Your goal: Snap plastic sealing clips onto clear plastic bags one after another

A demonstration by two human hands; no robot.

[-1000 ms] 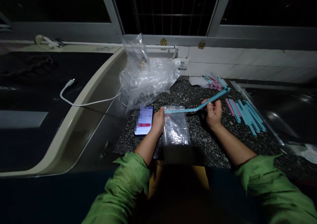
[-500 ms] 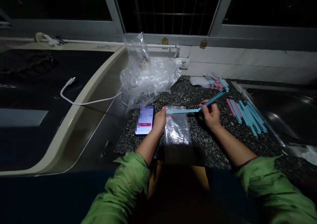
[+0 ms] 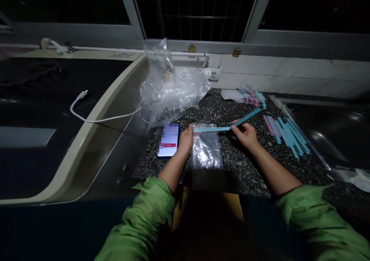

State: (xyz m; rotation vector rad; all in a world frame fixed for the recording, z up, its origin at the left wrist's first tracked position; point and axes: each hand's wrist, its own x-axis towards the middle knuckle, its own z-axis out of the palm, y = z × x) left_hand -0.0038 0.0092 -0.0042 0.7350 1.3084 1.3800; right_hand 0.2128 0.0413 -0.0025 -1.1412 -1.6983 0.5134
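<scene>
A long light-blue folded strip (image 3: 212, 129) with bends along its length stretches between my hands. My left hand (image 3: 185, 141) is closed on its left end, thumb on top. At the bend near its middle, my right hand (image 3: 245, 134) pinches it between thumb and fingers. From there the strip slants up to the right and bends again near the far pile. Below the strip a clear plastic bag (image 3: 206, 151) lies flat on the speckled counter. Right of my right hand lie several blue strips (image 3: 290, 138) and a few pink strips (image 3: 268, 125).
A phone (image 3: 168, 139) with a running timer lies left of my left hand. Behind it crumpled clear plastic (image 3: 173, 91) is heaped. Bagged pink and blue strips (image 3: 250, 96) lie at the back. A sink (image 3: 332, 134) borders the right, a washing machine (image 3: 83, 168) the left.
My right hand has shifted its fingers slightly at the bend, its thumb now nearer the crease. My left hand stays in place. The phone's timer has gone from 0:08 to 0:09.
</scene>
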